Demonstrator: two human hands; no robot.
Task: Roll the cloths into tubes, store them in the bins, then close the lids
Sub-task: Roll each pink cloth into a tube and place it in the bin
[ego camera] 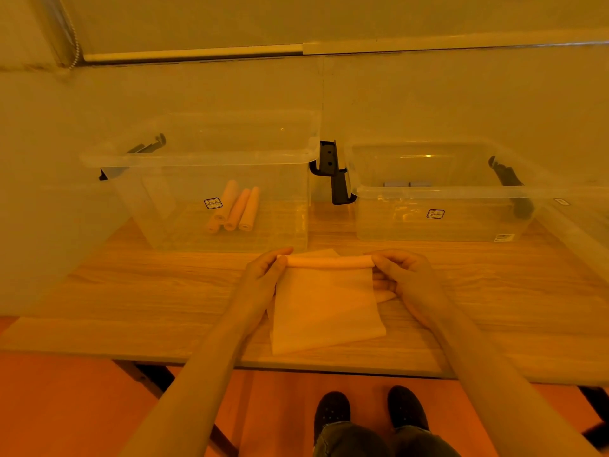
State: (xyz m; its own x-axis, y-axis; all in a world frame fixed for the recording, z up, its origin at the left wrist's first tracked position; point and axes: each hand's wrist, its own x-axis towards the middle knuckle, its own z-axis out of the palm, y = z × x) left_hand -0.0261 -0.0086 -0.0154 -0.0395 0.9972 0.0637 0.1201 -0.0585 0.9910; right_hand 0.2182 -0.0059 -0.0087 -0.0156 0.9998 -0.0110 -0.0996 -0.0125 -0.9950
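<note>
Orange-tinted light washes a wooden table (131,291), seen from above by the person standing at it. Nearest the table's front edge, a pale cloth (324,305) lies flat, its far end wound into a thin roll. The left hand (263,272) and right hand (403,275) each pinch one end of that roll with curled fingers and thumb, probably so the tube stays even across its width. Another cloth appears to lie beneath it.

Beyond, two clear plastic bins stand open side by side with black latches. The left bin (164,156) holds three finished rolled cloths (235,209) lying together. The right bin (445,192) has small bluish items at the back, too indistinct to identify. No lids are fitted.
</note>
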